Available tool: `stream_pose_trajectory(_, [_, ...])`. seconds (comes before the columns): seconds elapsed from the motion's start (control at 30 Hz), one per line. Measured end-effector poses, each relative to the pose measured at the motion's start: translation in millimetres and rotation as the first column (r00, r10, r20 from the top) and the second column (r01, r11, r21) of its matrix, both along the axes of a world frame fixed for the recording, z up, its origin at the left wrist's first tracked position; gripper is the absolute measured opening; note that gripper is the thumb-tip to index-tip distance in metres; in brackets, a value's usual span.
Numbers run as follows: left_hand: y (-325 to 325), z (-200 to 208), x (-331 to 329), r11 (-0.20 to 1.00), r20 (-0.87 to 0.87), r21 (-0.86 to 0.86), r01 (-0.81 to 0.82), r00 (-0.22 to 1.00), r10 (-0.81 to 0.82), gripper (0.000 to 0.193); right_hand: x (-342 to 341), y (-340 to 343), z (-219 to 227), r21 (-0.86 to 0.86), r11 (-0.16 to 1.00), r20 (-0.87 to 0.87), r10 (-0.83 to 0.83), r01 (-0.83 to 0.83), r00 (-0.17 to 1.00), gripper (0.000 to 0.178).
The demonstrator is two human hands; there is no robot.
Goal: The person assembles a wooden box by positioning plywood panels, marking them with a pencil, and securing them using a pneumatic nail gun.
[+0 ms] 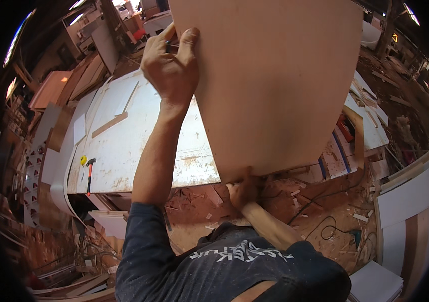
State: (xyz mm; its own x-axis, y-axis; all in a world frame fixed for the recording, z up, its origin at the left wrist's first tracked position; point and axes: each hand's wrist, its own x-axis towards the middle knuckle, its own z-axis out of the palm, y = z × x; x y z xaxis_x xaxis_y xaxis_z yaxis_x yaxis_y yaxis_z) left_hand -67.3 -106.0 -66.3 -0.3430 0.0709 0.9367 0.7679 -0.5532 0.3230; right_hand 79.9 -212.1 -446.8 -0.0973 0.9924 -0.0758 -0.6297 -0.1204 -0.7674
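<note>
A large light-brown wooden board [280, 85] stands tilted up in front of me, over the white worktable [124, 136]. With my left hand [171, 63] I grip its left edge high up, the thumb on the near face and the other fingers partly hidden behind the edge. My right hand [244, 189] is closed around the board's lower edge near its left corner, partly in shadow. The board hides much of the table's middle and what lies behind it.
On the table's left lie a hammer [90, 173], a yellow tape measure [83, 160] and wood strips [109, 125]. A red tool [345, 128] sits at the right end. Offcuts and a cable [327, 227] litter the floor. White panels [410, 194] lean at the right.
</note>
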Motion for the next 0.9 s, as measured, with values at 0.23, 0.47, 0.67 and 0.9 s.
stream_pose_trajectory(0.23, [-41.9,-30.3,-28.1,0.962,0.187,-0.189,0.195,0.969,-0.159,0.029,-54.4,13.6,-35.4,-0.402,0.894,-0.487,-0.027,-0.196,0.873,0.087])
stream_pose_trajectory(0.47, [-51.6,-87.0,-94.9,0.97,0.195,-0.199,0.141,0.975,-0.102,0.022,-66.4,39.5,-46.1,-0.496,0.745,-0.367,0.286,-0.447,0.885,0.091])
stream_pose_trajectory(0.67, [-45.5,-112.5,-120.8,0.919,0.278,-0.156,0.363,0.909,-0.311,0.025,-41.3,48.7,-77.2,-0.608,0.777,0.042,0.238,-0.164,0.97,0.068])
stream_pose_trajectory(0.9, [-54.2,-229.6,-116.1,0.759,0.397,-0.505,0.411,0.891,-0.219,0.03,97.1,50.7,-30.8,0.468,0.734,0.698,-0.649,0.492,0.303,0.08])
